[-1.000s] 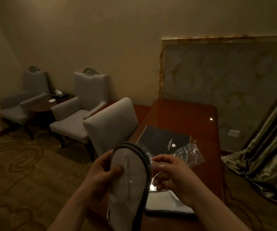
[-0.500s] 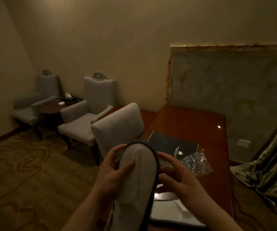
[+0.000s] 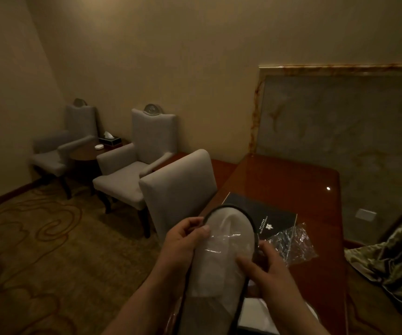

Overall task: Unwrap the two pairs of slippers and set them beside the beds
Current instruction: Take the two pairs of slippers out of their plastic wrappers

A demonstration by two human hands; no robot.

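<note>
I hold a white slipper pair with a dark trim [image 3: 229, 243], still inside clear plastic wrap, upright over the desk's near edge. My left hand [image 3: 183, 245] grips its left side, thumb on the plastic near the toe. My right hand [image 3: 265, 264] holds the right side, thumb pressed on the wrap. An empty crumpled clear wrapper [image 3: 291, 243] lies on the desk beyond my right hand. Another white slipper [image 3: 255, 315] lies flat on the desk under my right forearm, mostly hidden. No bed is in view.
The glossy wooden desk [image 3: 291, 180] carries a black folder [image 3: 270, 218]. A grey chair [image 3: 178, 189] is tucked at its left side. Two grey armchairs [image 3: 132, 165] flank a small round table [image 3: 86, 153] by the wall. A curtain [image 3: 393, 257] hangs at right. Patterned carpet lies at left.
The view has swung left and upward, so the room shifts right. My right hand slid down the slipper's right side and its thumb now presses on the wrap.
</note>
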